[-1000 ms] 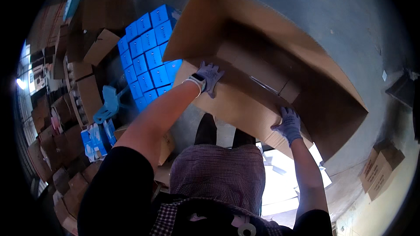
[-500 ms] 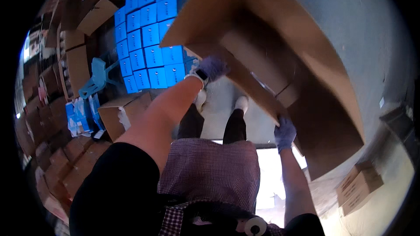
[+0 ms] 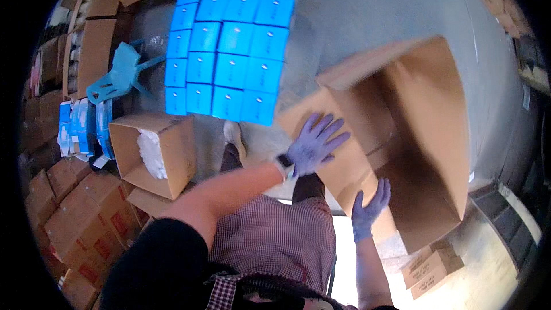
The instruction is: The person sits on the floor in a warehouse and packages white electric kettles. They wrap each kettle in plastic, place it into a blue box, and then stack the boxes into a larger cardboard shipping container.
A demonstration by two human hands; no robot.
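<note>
A large brown cardboard carton, empty as far as I can see into it, lies tilted with its mouth towards me, right of centre. My left hand, in a thin purple glove, is spread over the carton's near flap; whether the palm presses on it I cannot tell. Lower down, my right hand, also gloved, is by the flap's lower end with thumb and fingers apart. A stack of bright blue boxes rises just beyond and left of my hands.
Left of my legs sits a smaller open carton with white filling. Beyond it are a teal plastic stool and flattened blue boxes. Brown cartons pile up at lower left; another carton stands at lower right.
The large carton has come down and tilted lower, its near flap now folded outward. Both hands have let go of its edge and spread their fingers. My view has shifted too.
</note>
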